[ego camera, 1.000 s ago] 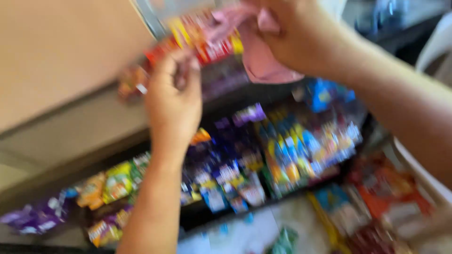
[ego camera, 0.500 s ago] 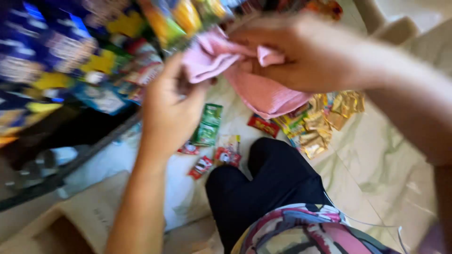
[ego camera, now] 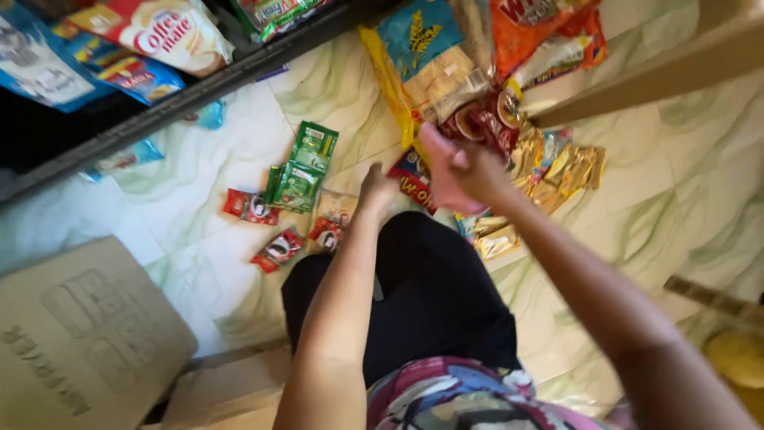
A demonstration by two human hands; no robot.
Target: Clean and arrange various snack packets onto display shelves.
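Marbled floor [ego camera: 684,183], green sachets [ego camera: 302,167], red sachets [ego camera: 274,231], gold packets [ego camera: 557,171]

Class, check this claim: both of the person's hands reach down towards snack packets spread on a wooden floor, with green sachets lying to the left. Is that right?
One detail is wrong. The head view shows the floor is pale marble-patterned tile, not wood. The left hand and right hand do reach towards the packets, with the green sachets to the left.

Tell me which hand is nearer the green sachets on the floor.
Left. The left hand reaches down just right of the green sachets, apart from them. The right hand is farther right, over the red and gold packets.
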